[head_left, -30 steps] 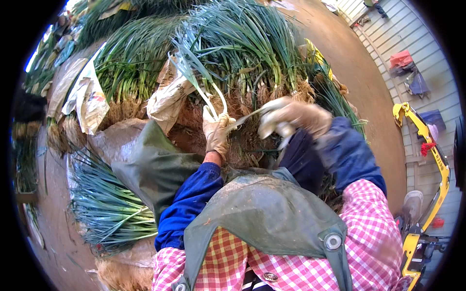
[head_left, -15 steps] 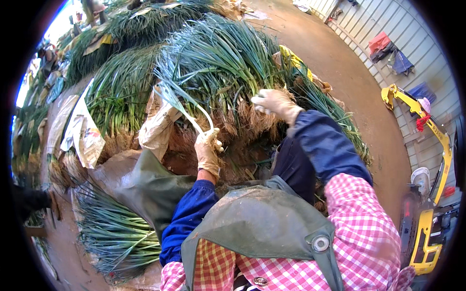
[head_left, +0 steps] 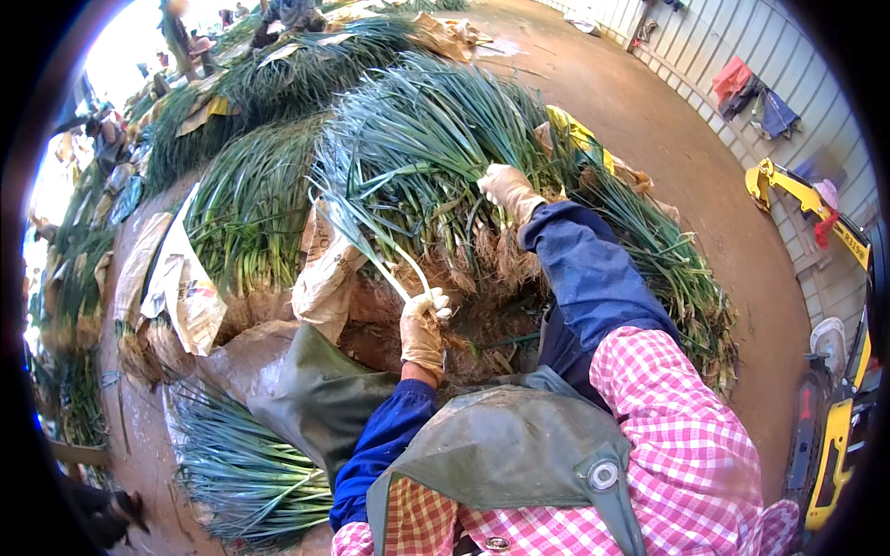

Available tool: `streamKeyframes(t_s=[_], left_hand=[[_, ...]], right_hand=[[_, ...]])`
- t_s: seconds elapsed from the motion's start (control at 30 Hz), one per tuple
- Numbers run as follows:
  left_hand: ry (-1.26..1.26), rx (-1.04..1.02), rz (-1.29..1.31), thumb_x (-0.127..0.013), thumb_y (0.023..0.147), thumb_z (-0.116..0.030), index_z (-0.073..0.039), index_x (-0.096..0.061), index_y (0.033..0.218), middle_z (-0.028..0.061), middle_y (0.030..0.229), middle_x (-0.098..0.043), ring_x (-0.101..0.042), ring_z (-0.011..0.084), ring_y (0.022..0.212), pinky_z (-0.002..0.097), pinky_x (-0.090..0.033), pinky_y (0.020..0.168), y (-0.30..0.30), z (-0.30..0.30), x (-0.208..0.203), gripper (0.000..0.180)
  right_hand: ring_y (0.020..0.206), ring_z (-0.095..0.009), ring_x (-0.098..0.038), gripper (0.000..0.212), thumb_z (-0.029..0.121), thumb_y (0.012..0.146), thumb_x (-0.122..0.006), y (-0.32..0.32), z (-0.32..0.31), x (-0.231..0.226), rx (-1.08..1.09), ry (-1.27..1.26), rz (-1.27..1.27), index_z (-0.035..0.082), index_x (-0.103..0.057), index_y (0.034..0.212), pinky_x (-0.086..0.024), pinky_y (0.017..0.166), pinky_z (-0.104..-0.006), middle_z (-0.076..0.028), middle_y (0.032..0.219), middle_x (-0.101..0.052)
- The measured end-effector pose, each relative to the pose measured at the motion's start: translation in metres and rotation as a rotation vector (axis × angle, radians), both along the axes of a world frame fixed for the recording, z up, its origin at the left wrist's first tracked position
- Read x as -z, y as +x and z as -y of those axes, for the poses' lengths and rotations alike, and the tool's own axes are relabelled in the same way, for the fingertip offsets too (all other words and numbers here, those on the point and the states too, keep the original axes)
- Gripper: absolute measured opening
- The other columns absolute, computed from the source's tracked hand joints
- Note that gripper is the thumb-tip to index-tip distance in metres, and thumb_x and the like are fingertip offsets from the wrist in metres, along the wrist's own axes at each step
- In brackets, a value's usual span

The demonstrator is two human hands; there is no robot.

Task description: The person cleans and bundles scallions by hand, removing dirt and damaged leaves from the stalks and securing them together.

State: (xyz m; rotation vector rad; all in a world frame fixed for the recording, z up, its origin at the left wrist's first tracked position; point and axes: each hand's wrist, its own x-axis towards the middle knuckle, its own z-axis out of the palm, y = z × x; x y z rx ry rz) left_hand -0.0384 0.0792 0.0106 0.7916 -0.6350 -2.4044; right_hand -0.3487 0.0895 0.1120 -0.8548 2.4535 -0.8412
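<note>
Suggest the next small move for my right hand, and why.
Probably draw the right hand back toward the left hand, bringing a stalk if it has one. Its fingers are curled against the heap of green onions, though their grip is unclear, while the left hand holds white-stemmed stalks apart from the heap's roots.

The stalks [head_left: 413, 263] look smooth and glossy; the roots [head_left: 505, 257] rough; gloves [head_left: 423, 335] wrinkled; apron [head_left: 505, 440] rubbery; sleeve [head_left: 598, 271] matt cloth.
</note>
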Motion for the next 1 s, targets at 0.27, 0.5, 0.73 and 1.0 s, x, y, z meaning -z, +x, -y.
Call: streamKeyframes(t_s=[0.27,0.5,0.73,1.0], left_hand=[[0.031,0.100,0.052,-0.042,0.096,-0.018,-0.001,-0.060,0.097,-0.0051,0.056,-0.040,-0.034,0.0069,0.042,0.0237,-0.033,0.042,0.023,0.008,-0.007,0.025],[-0.055,0.328,-0.067,-0.049,0.098,-0.036,-0.002,-0.060,0.119,-0.0083,0.048,-0.034,-0.030,0.0057,0.037,0.0219,-0.026,0.038,0.018,0.002,-0.038,0.041],[-0.192,0.087,-0.219,-0.058,0.086,-0.004,0.004,-0.054,0.124,0.0126,0.114,-0.063,-0.061,0.0216,0.105,0.0322,-0.049,0.094,-0.004,0.007,-0.043,0.039],[-0.139,-0.013,-0.154,-0.057,0.090,-0.010,-0.002,-0.052,0.127,0.0046,0.114,-0.061,-0.058,0.0145,0.100,0.0262,-0.045,0.087,-0.015,-0.003,-0.047,0.039]], right_hand=[[0.093,-0.027,-0.062,0.039,0.041,0.083,-0.061,0.055,-0.001,-0.010,0.058,0.209,-0.230,0.013,-0.061,0.109,-0.046,0.084,-0.0372,-0.009,0.096,-0.067],[0.077,-0.021,-0.059,0.029,0.026,0.080,-0.073,0.012,0.010,0.003,-0.052,0.032,0.302,0.003,-0.060,0.093,-0.048,0.072,-0.0379,-0.006,0.082,-0.061],[0.063,-0.013,-0.052,0.044,0.039,0.079,-0.072,0.062,0.000,-0.004,-0.367,-0.263,0.235,0.003,-0.067,0.104,-0.044,0.056,-0.0298,-0.006,0.080,-0.060],[0.060,-0.011,-0.050,0.024,0.027,0.083,-0.070,0.144,0.009,-0.030,-0.238,-0.390,0.947,0.006,-0.066,0.094,-0.040,0.048,-0.0264,-0.003,0.082,-0.061]])
